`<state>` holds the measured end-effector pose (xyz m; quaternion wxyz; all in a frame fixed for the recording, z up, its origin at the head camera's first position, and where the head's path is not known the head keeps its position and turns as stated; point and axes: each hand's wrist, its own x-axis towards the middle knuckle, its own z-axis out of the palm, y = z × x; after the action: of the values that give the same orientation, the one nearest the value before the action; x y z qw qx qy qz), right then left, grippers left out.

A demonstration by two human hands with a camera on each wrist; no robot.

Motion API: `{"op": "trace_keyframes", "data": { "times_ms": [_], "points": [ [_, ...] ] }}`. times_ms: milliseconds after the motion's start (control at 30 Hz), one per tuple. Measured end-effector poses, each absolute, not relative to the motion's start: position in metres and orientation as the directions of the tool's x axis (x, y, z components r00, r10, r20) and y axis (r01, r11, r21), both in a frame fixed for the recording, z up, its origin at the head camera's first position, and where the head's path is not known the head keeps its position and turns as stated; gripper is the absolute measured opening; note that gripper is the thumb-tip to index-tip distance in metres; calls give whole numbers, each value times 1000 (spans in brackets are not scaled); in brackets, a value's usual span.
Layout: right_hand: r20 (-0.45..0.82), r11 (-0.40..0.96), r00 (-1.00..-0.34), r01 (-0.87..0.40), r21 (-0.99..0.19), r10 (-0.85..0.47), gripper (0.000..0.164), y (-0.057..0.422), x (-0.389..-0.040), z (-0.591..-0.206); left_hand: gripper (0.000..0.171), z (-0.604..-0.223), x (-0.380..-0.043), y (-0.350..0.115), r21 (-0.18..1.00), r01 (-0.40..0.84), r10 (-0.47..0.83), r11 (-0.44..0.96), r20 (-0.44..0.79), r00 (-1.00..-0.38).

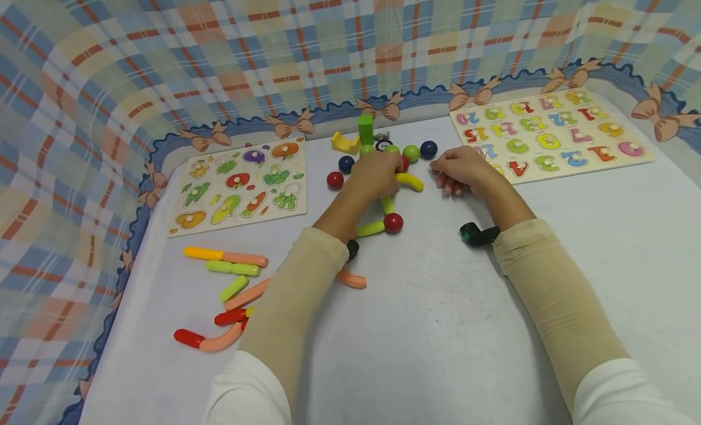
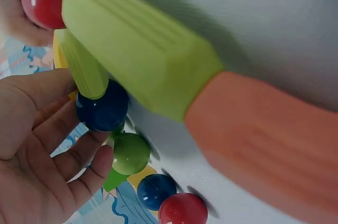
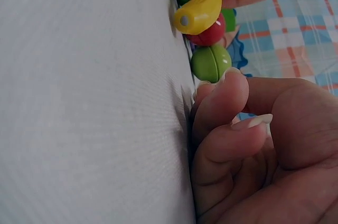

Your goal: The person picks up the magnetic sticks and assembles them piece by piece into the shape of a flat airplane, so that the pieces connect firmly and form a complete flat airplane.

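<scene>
My left hand (image 1: 378, 174) pinches a yellow curved stick (image 1: 411, 181), its thumb across the stick in the right wrist view. Beside the fingers, a dark blue ball (image 2: 103, 106) meets the end of a green stick (image 2: 87, 71). From there the chain runs to a red ball (image 1: 393, 223), another green stick (image 1: 370, 229) and an orange curved stick (image 1: 352, 279), partly hidden by the left forearm. My right hand (image 1: 462, 168) rests on the table with loosely curled fingers and holds nothing. A green ball (image 3: 211, 63) lies beyond its fingertips.
More balls lie around the left hand, including a red ball (image 1: 335, 180) and a dark blue ball (image 1: 429, 149). Behind stand a green block (image 1: 366, 130) and a yellow piece (image 1: 344, 144). A vegetable puzzle board (image 1: 298, 200), a number board (image 1: 613, 160) and several loose sticks (image 1: 227, 256) flank them.
</scene>
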<state>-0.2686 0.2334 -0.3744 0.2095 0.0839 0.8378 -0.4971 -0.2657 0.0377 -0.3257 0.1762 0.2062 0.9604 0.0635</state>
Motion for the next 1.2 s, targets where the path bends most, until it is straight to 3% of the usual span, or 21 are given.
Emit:
{"op": "trace_keyframes", "data": {
  "times_ms": [167,333,433,533,700,867,1033,1200],
  "points": [
    [-394,537,-917,299,-789,-68,32,230,-269,-370,25,-328,-264,38,147,396,422,906,-300,-855],
    [-201,643,-977,110,-758,-70,26,225,-273,-357,28,-331,-264,37,130,402,423,906,-275,-863],
    [-73,733,-994,-12,-680,-84,29,223,-280,-348,29,-332,-264,37,124,405,424,906,-263,-867],
    [-46,816,-992,-73,-573,-120,41,224,-289,-343,29,-333,-263,36,123,403,421,907,-251,-871],
    [-152,861,-969,-94,-499,-194,46,226,-296,-344,31,-336,-263,34,127,410,429,903,-238,-872],
    [-280,888,-949,-1,-459,-146,47,228,-284,-338,35,-339,-264,35,139,430,451,892,-216,-866],
    [-447,918,-874,2,-397,-191,50,230,-266,-323,34,-341,-265,35,124,431,448,894,-198,-872],
    [-498,917,-831,-35,-397,-247,50,227,-254,-326,31,-343,-267,34,113,424,439,898,-197,-877]
  ]
}}
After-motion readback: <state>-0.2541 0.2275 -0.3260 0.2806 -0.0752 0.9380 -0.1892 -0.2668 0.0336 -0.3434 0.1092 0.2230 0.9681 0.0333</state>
